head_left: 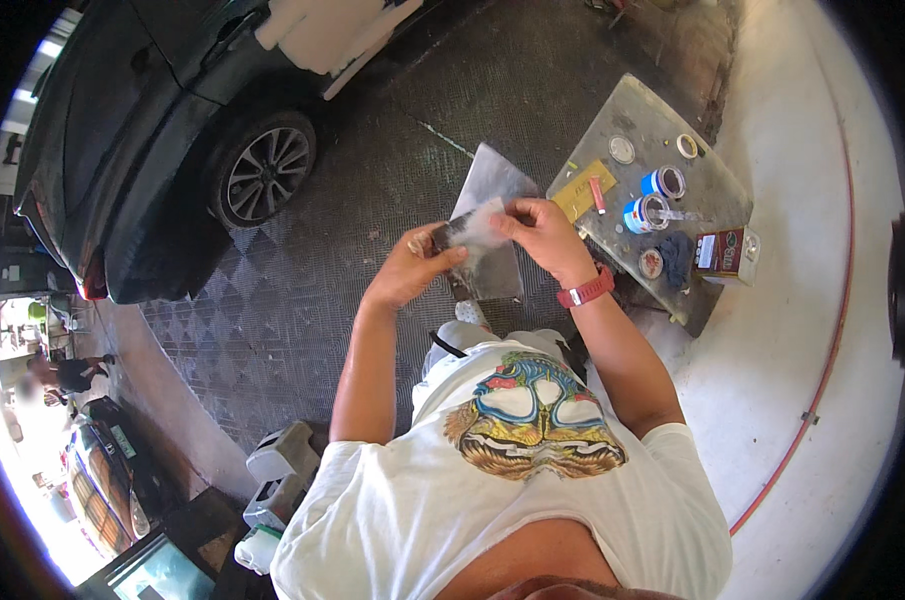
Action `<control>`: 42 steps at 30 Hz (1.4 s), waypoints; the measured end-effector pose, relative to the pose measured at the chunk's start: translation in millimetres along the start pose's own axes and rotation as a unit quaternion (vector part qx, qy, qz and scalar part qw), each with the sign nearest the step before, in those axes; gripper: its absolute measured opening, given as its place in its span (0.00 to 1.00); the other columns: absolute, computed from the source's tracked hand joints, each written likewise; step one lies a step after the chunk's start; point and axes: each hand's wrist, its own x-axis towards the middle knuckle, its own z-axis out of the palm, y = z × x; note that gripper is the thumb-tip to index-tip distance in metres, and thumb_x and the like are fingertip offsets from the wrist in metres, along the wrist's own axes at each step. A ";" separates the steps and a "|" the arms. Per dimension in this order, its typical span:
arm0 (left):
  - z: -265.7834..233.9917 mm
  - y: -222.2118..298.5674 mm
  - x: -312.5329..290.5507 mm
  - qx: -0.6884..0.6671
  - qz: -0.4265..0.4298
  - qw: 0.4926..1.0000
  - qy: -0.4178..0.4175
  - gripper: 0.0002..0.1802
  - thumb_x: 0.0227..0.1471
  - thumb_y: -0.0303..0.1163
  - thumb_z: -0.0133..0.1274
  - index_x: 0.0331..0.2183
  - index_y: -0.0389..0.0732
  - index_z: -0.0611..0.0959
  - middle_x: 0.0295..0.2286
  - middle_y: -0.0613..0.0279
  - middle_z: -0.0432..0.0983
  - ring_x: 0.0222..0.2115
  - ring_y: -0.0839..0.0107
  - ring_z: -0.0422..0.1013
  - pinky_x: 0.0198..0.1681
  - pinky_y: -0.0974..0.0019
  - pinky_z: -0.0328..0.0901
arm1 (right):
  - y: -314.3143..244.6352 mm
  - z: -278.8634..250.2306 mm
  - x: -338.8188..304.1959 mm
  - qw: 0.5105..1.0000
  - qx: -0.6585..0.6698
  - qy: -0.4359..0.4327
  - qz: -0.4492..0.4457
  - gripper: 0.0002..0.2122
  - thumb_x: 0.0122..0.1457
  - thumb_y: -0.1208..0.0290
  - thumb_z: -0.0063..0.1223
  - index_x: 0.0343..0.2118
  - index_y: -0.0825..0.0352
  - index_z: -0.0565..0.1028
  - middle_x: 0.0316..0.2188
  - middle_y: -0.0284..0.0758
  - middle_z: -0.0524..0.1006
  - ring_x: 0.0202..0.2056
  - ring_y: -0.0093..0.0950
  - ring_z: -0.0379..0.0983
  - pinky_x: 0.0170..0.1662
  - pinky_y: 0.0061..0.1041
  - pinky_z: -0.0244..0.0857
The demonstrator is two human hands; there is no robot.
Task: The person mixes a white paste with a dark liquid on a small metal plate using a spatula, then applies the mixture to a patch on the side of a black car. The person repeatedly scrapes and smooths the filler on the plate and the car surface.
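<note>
In front of my chest, my left hand (412,270) is closed on the edge of a dark flat piece (442,237), thumb on top. My right hand (542,235) pinches the upper corner of a whitish, translucent piece (480,226) that lies against the dark one; whether it is film, paper or cloth I cannot tell. Beneath both hands is a grey flat sheet (496,182), its far end reaching past my fingers. Part of the sheet is hidden by my hands. A red watch (586,288) sits on my right wrist.
To the right, a worn table (627,112) bears blue-labelled cans (636,216), a red tube (597,194), a yellow strip (578,192), a dark cloth (675,258) and a rectangular tin (729,253). A dark car (142,130) with a pale body patch stands left. Another person (72,375) is far left.
</note>
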 end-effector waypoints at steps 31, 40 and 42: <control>-25.8 -6.0 46.3 -0.175 0.115 0.941 0.265 0.18 0.57 0.30 0.60 0.46 0.31 0.79 0.39 0.60 0.80 0.39 0.73 0.76 0.45 0.66 0.70 | -40.5 -52.2 18.6 0.963 -0.156 -0.202 0.082 0.22 0.61 0.65 0.61 0.56 0.67 0.72 0.45 0.35 0.81 0.46 0.26 0.76 0.56 0.34 0.65; -18.4 -27.2 49.4 0.106 0.153 0.953 0.239 0.15 0.53 0.27 0.58 0.44 0.33 0.82 0.38 0.54 0.83 0.39 0.68 0.77 0.45 0.63 0.71 | -115.0 49.5 -3.4 0.869 -0.390 0.006 -0.305 0.30 0.46 0.83 0.51 0.57 0.62 0.74 0.46 0.44 0.73 0.47 0.44 0.72 0.50 0.40 0.68; 6.9 -7.2 35.0 0.057 0.212 0.947 0.234 0.18 0.53 0.26 0.57 0.46 0.32 0.80 0.37 0.52 0.82 0.40 0.70 0.75 0.47 0.63 0.70 | -75.4 48.2 7.7 0.848 -0.440 0.010 -0.296 0.30 0.47 0.85 0.51 0.58 0.63 0.73 0.45 0.44 0.74 0.45 0.45 0.72 0.50 0.42 0.68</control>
